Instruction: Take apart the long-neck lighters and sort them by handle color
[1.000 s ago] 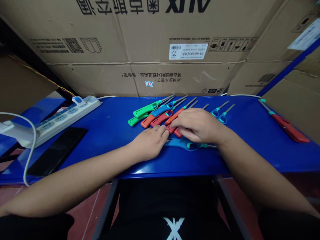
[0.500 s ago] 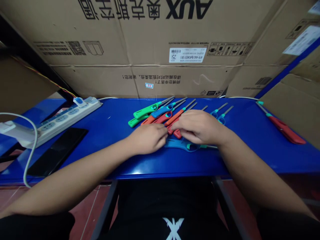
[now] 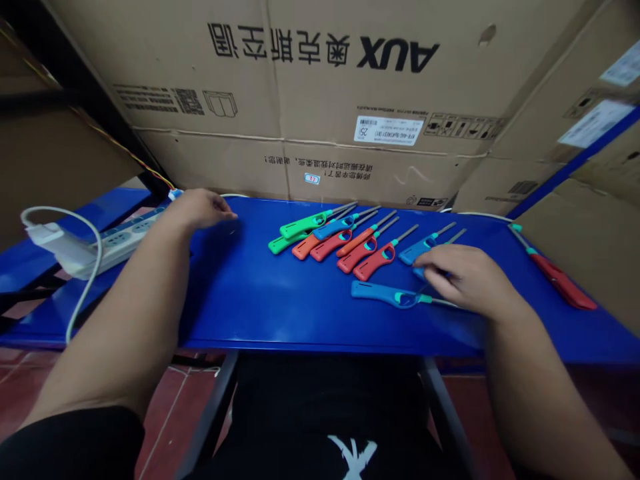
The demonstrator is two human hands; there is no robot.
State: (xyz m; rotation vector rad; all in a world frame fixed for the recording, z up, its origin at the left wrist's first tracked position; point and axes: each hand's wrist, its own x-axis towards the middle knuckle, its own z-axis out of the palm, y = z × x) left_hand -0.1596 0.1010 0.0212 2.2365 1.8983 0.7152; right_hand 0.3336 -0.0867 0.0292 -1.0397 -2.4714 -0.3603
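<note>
My right hand [image 3: 467, 277] is over the right end of the group of lighters, its fingers curled onto a long-necked blue lighter [image 3: 419, 272] that they partly cover. Just beyond lies another blue lighter [image 3: 413, 251]. A third blue lighter [image 3: 377, 293] lies crosswise in front, its metal tip passing under my right hand. My left hand [image 3: 200, 208] hovers over the left rear of the table, fingers loosely bent and nothing visible in them. Red lighters [image 3: 373, 261], orange ones [image 3: 305, 248] and green ones [image 3: 303, 227] lie slanted side by side, some overlapping.
A white power strip [image 3: 117, 241] with a plugged-in adapter and cable stands at the left. A red lighter [image 3: 563, 280] lies apart at the right edge. A large cardboard box [image 3: 320, 107] walls off the back of the blue table [image 3: 280, 313].
My left hand has left the lighters and swung far left near the power strip. My right hand has moved right, from the red lighters to the blue ones. The view has shifted slightly.
</note>
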